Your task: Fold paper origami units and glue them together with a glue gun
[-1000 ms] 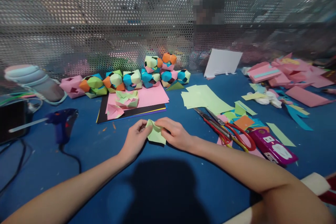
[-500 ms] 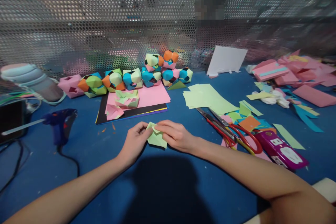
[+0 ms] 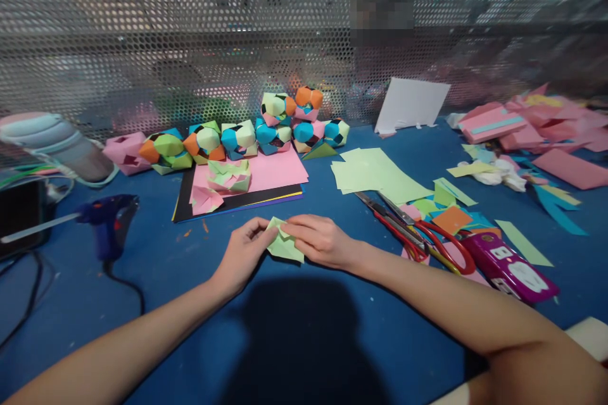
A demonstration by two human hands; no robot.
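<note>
A small light-green folded paper [image 3: 284, 243] lies on the blue table [image 3: 304, 329] in the middle of the view. My left hand [image 3: 244, 252] pinches its left corner with curled fingers. My right hand [image 3: 318, 242] presses and pinches its right side, fingers closed on the paper. Behind them a pink sheet on a black sheet [image 3: 247, 185] carries two folded paper units [image 3: 228, 176]. A row of multicoloured paper balls [image 3: 242, 136] stands further back.
Loose green sheets [image 3: 375, 174], red-handled scissors [image 3: 418, 237] and a purple power strip [image 3: 506, 266] lie to the right. A blue glue gun [image 3: 107, 221] with its cord, a bottle [image 3: 59, 145] and a dark device sit at the left. Pink paper scraps [image 3: 546, 133] pile at the far right. A perforated metal screen [image 3: 190, 31] closes the back.
Both hands keep hold of the green paper and work it slightly; the camera has tilted a little, so the table's contents sit slightly higher in the view.
</note>
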